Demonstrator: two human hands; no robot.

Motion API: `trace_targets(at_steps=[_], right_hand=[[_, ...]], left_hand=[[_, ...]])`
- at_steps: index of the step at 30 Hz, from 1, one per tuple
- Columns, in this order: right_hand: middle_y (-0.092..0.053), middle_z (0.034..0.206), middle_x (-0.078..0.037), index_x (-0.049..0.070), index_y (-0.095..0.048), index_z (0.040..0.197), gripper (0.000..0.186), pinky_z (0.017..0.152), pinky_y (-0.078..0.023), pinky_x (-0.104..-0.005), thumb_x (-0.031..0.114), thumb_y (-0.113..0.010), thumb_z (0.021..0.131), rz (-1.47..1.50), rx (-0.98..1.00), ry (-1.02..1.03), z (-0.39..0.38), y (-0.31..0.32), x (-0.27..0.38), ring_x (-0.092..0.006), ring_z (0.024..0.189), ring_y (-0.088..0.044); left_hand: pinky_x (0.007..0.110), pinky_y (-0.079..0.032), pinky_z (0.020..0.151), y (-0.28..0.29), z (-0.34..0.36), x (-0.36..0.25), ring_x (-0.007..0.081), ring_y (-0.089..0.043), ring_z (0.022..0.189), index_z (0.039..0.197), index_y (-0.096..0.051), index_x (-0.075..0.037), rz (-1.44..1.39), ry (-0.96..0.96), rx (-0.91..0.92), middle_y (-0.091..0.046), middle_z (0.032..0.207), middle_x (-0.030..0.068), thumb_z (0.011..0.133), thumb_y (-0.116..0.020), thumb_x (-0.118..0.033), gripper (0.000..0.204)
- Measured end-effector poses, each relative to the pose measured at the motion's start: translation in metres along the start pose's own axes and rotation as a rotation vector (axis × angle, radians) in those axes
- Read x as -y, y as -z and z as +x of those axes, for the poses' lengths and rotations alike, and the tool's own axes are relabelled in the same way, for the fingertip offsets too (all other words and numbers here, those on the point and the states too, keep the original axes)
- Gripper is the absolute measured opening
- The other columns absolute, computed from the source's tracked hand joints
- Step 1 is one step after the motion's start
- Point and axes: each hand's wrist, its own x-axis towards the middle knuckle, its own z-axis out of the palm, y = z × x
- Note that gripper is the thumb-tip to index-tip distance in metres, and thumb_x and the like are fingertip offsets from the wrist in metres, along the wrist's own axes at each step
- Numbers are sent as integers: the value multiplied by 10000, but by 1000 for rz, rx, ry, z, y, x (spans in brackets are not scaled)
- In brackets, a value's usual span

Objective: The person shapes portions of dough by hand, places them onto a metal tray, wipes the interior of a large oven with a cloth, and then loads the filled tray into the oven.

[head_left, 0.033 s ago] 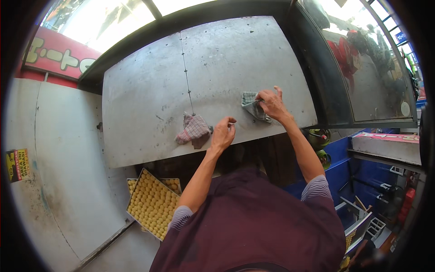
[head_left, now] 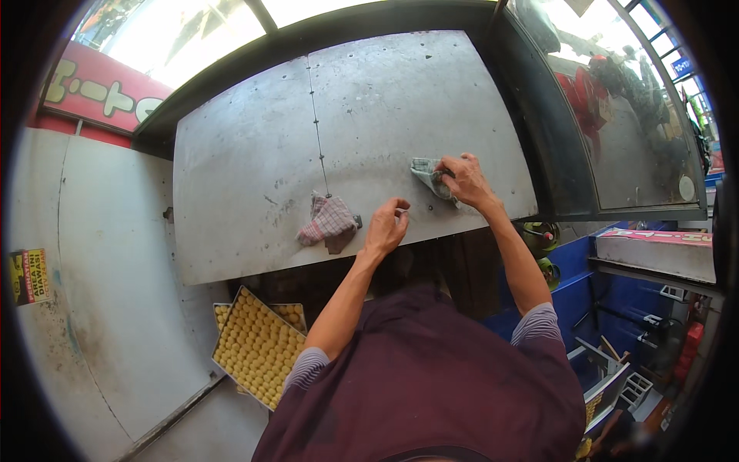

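Observation:
A green-and-white checked cloth (head_left: pixel 425 174) lies bunched on a grey metal worktop (head_left: pixel 239 162). My right hand (head_left: pixel 466 182) grips its right side between thumb and fingers. Over the worktop's front edge, my left hand (head_left: pixel 386 225) hovers with loosely curled fingers and a gap at the thumb; nothing shows in it. To its left rests a crumpled red-and-white checked cloth (head_left: pixel 328 217), with a darker brown piece of fabric (head_left: pixel 339 242) below it and a small dark metal piece beside it.
Below the worktop at the left, trays of round yellow dough balls (head_left: pixel 258 343) are stacked askew. A pale panel (head_left: pixel 115 231) stands left, and a glass-sided frame (head_left: pixel 639 131) rises at the right. Green gas cylinders (head_left: pixel 545 269) sit beneath it.
My left hand has shifted slightly to the right. The fingers of my right hand have drawn in, and the green cloth is bunched narrower under them. The red-checked cloth has not moved.

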Motion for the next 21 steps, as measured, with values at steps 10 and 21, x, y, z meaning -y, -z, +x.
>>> trace_targets(at_steps=[10, 21], right_hand=[[-681, 818, -62, -18, -617, 1078, 317, 526, -499, -241, 224, -714, 897, 1010, -52, -302, 14, 73, 52, -83, 651, -626], [-667, 1027, -159, -47, -537, 1222, 378, 779, -564, -320, 113, -679, 911, 1427, 72, -74, 47, 93, 85, -195, 880, -676]], left_hand=[[337, -543, 790, 2, 30, -98, 275, -701, 903, 1156, -637, -34, -208, -577, -439, -704, 1011, 165, 800, -595, 63, 371], [234, -501, 700, 91, 35, -114, 74, -612, 862, 1139, -644, 30, -771, -162, 11, -688, 985, 91, 981, -511, -88, 238]])
